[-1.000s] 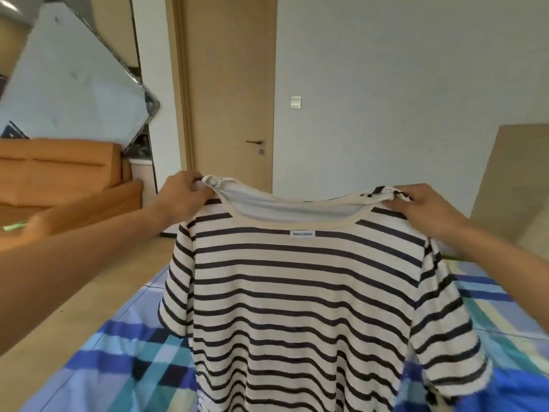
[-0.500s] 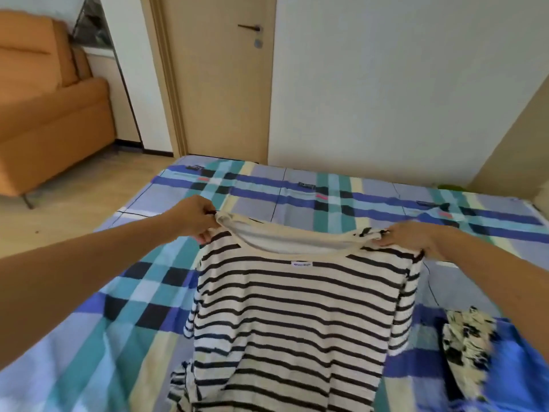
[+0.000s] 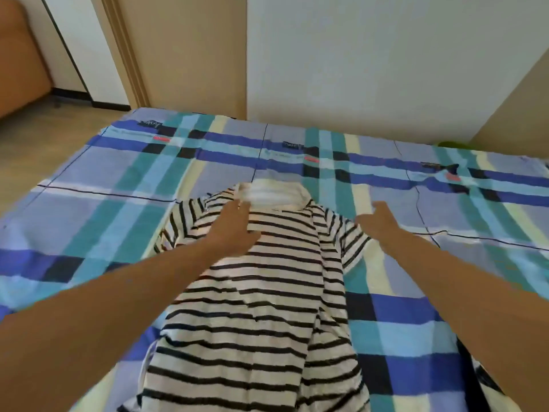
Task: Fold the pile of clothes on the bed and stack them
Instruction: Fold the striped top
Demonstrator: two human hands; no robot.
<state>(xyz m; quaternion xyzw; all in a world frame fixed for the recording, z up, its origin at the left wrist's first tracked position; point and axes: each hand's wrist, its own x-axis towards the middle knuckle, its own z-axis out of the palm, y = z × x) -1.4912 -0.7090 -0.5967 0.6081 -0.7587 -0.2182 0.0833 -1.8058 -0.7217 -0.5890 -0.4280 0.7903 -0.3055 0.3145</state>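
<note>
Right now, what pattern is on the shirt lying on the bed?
The shirt has black horizontal stripes on cream, clearest in the head view.

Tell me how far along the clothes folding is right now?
Barely started. The striped shirt lies spread on the bed, collar away from the person, so laying out looks done. In hand: the left hand and right hand, both open, are at its shoulders, seemingly smoothing it. Left: no fold shows yet, the sleeves stick out, and no stack is in view.

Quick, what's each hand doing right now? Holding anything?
Left hand: open, fingers straight, flat on the striped shirt.
Right hand: open, holding nothing, by the shirt's shoulder.
</note>
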